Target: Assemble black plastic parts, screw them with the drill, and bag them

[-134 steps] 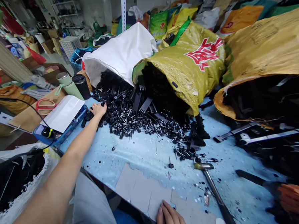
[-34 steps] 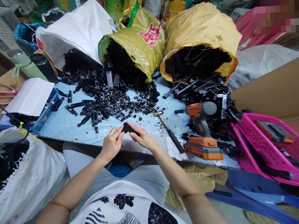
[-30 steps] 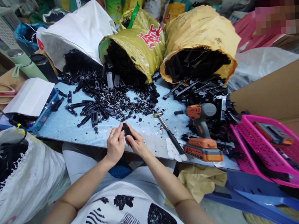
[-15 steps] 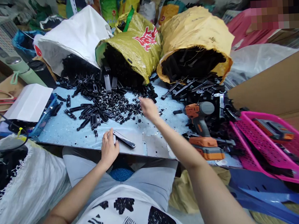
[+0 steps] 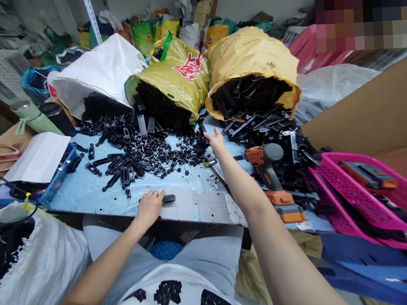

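Observation:
My left hand (image 5: 151, 208) rests at the table's front edge, its fingers closed over a flat black bar-shaped part (image 5: 169, 198). Only the right end of that part shows; the rest is under the hand. Farther forward, my right hand (image 5: 216, 142) reaches to a pile of small black parts (image 5: 202, 141) below the yellow-green sack. Its thumb and fingers are apart, with the fingertips at the pile. Many small black-headed metal pins (image 5: 155, 150) lie between the hands. Black link-like pieces (image 5: 114, 168) are heaped on the left.
A white sack (image 5: 96, 67), a yellow-green sack (image 5: 175, 81) and an orange-yellow sack (image 5: 253, 54) spill black parts. An orange-grey power driver (image 5: 267, 167) lies right of my forearm. Beyond it stands a pink basket (image 5: 363, 208). A blue tray (image 5: 59, 171) is at left.
My right hand has moved from the pins forward and right to the black parts, its fingers now spread. My left hand now covers more of the bar-shaped part. The view has shifted slightly.

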